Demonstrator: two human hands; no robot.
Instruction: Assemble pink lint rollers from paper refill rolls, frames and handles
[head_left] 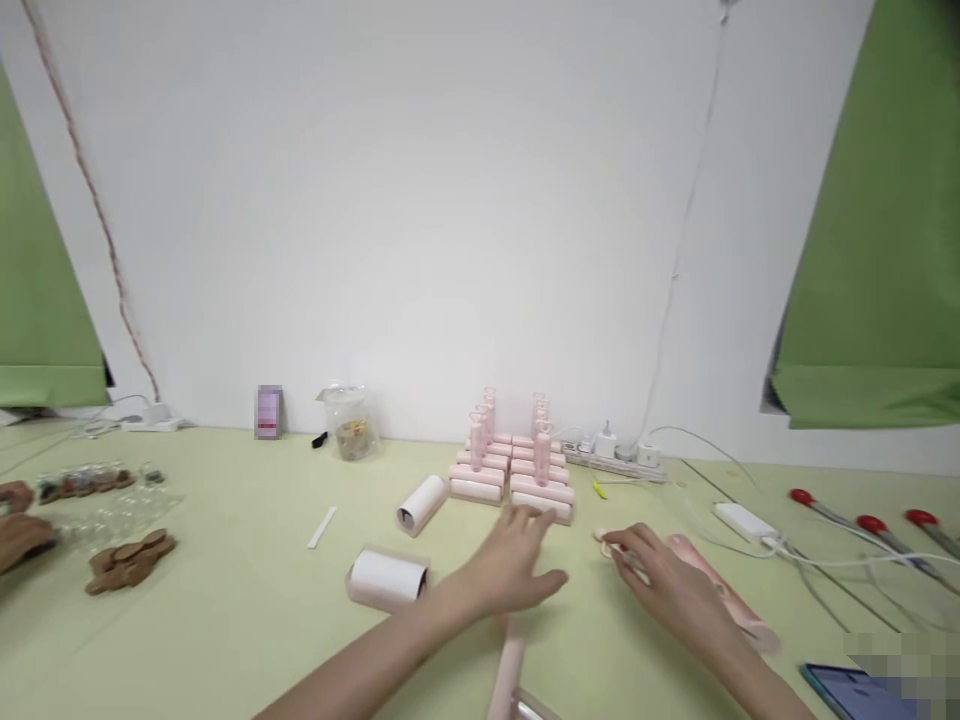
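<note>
My left hand [517, 565] reaches forward, palm down, fingers stretched out and thumb apart. Its fingertips are at the front of two rows of pink lint rollers [541, 492], whose clear handles stand upright; whether they touch is unclear. My right hand [652, 575] is closed in a pinch on a small pale pink looped piece [604, 543], partly hidden by the fingers. Beside that hand lies a pink cylinder [763, 634]. Below my left hand is a pink part with a clear piece [508, 670], cut off by the lower edge. White paper rolls [390, 578] lie left of my forearm.
A co-worker's hands [26, 535] are at far left, near brown discs [135, 560] and clear plastic pieces. A plastic bag [351, 428] and a phone [268, 412] stand by the wall. On the right are a power strip [619, 466], cables, red-tipped tools [874, 527] and another phone [855, 690].
</note>
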